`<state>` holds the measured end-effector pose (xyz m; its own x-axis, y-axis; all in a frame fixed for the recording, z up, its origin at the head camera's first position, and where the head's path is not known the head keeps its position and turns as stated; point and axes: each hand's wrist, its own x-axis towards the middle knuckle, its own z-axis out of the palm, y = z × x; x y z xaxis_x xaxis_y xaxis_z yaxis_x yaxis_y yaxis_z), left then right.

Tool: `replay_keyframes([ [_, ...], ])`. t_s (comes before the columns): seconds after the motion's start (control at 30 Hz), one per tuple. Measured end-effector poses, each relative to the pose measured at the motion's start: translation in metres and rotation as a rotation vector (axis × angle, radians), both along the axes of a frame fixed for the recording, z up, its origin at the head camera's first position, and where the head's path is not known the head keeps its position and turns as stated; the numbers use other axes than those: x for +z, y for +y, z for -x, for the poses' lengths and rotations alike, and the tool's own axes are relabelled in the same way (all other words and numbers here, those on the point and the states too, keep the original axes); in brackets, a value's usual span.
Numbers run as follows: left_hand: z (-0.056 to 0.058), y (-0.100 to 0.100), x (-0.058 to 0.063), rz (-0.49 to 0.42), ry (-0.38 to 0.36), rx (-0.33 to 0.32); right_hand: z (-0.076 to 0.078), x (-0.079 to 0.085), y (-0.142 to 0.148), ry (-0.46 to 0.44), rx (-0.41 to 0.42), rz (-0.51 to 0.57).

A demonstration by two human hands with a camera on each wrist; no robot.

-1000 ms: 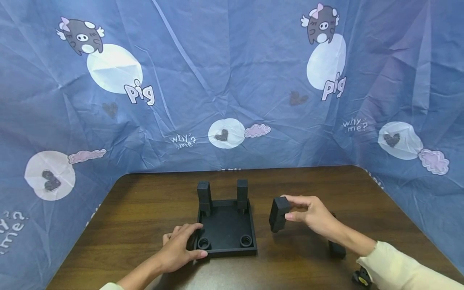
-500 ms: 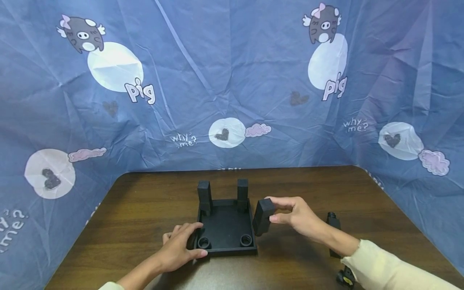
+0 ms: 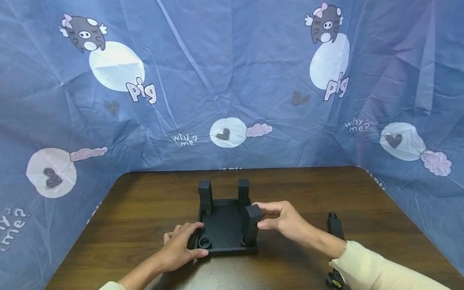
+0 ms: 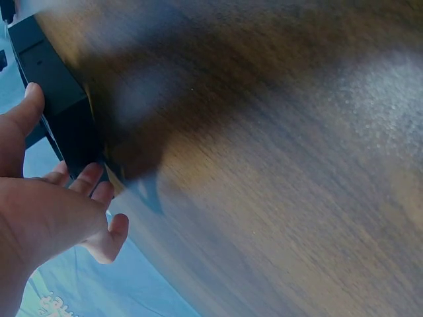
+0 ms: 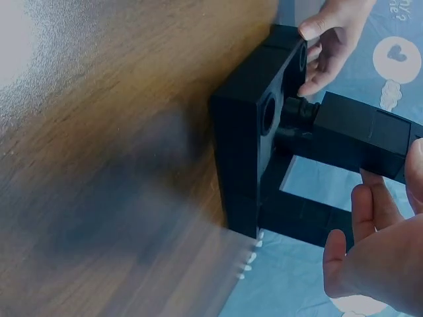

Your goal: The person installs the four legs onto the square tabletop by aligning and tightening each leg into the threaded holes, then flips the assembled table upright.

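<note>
My left hand grips the near left corner of a shallow black square tray, thumb at the front edge and fingers along the left side. Two black square posts stand upright at its far corners. A round threaded socket shows at the near left corner. My right hand pinches another black square post near its top, over the near right corner. In the right wrist view, the threaded end of this post is just short of the round socket, with a small gap between.
One more black post with a threaded end lies on the brown wooden table at the right, partly behind my right forearm. Nearer is a small black piece with a yellow spot. A blue printed cloth hangs around the table.
My right hand has carried the black post leftward from beside the tray to above its near right corner, and the post is more upright. The left hand has kept its hold.
</note>
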<state>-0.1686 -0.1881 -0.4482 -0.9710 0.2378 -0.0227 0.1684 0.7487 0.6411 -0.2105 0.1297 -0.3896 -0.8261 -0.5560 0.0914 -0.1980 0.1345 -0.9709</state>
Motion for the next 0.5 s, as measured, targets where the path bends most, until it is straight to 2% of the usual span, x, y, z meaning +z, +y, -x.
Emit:
replay_keyframes([
  [0.33, -0.0007, 0.0001, -0.0003, -0.005, -0.008, -0.003, -0.0018, -0.006, -0.005, 0.002, -0.012, 0.004],
  [0.5, -0.0008, 0.0005, 0.0008, 0.003, 0.009, 0.001, -0.0024, -0.007, -0.0065, -0.031, -0.003, 0.022],
])
